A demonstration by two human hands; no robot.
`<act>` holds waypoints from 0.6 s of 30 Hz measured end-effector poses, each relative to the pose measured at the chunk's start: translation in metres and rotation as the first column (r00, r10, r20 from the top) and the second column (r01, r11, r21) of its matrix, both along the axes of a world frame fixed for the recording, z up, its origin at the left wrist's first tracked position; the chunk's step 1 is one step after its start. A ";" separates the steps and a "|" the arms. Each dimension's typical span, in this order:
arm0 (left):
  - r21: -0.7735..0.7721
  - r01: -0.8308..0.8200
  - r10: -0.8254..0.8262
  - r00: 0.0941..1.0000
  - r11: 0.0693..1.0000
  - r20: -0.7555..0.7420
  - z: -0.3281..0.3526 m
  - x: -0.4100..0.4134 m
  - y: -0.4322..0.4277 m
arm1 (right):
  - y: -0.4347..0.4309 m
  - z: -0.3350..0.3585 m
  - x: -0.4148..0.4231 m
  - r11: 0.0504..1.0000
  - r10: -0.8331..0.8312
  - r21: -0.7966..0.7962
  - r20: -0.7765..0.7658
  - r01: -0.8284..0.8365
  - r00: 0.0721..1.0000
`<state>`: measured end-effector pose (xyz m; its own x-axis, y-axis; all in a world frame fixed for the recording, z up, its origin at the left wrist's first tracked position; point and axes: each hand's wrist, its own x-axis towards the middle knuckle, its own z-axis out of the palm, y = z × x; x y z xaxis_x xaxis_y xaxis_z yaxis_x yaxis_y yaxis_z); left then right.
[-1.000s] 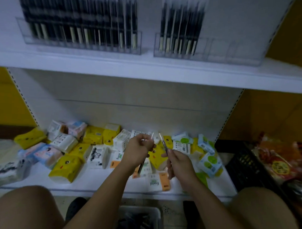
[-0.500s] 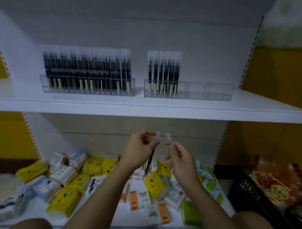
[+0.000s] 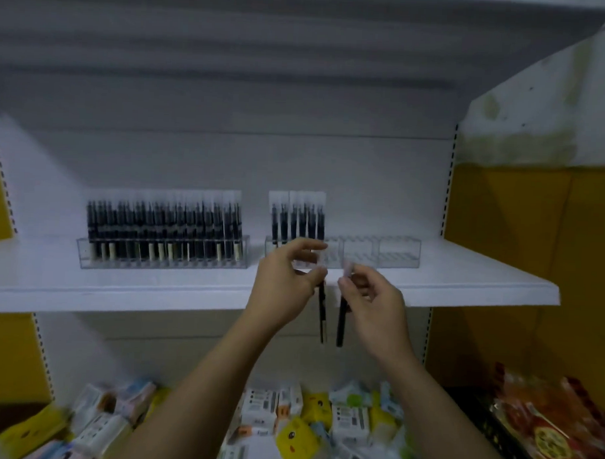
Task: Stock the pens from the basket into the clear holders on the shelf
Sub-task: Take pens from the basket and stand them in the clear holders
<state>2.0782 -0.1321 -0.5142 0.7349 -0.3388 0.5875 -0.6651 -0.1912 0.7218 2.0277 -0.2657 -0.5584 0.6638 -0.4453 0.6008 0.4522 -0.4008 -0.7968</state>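
Observation:
Two clear holders stand on the white upper shelf (image 3: 463, 286). The left holder (image 3: 163, 255) is packed with black pens in clear sleeves. The right holder (image 3: 379, 254) has several pens (image 3: 298, 219) at its left end, and its other slots are bare. My left hand (image 3: 285, 287) pinches the top of a black pen (image 3: 322, 316) that hangs down in front of the shelf edge. My right hand (image 3: 374, 300) holds a second black pen (image 3: 341, 320) the same way, right beside the first. Both hands are just below the right holder. The basket is out of view.
The lower shelf carries a jumble of small packets (image 3: 301, 432) in yellow, white and green. A dark crate (image 3: 486, 417) with red and orange snack bags (image 3: 544, 426) sits at the lower right. Yellow wall panels flank the shelving.
Both hands rose from over the lower shelf to the edge of the upper shelf, each carrying a pen. The view tilted up, so the holders now sit at mid-frame.

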 end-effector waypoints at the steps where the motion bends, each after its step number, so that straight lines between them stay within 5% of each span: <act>1: 0.001 -0.001 0.001 1.000 1.000 0.020 0.008 0.002 -0.004 | -0.005 0.010 0.002 1.000 -0.012 -0.008 0.007 0.012 1.000; 10: 0.005 -0.019 0.018 0.981 1.000 0.193 0.081 0.033 -0.042 | -0.054 0.092 0.027 0.980 -0.063 -0.176 0.140 0.088 0.988; 18: 0.025 -0.135 0.116 0.922 0.990 0.370 0.128 0.083 -0.076 | -0.089 0.126 0.085 0.977 -0.090 -0.170 0.214 0.128 0.973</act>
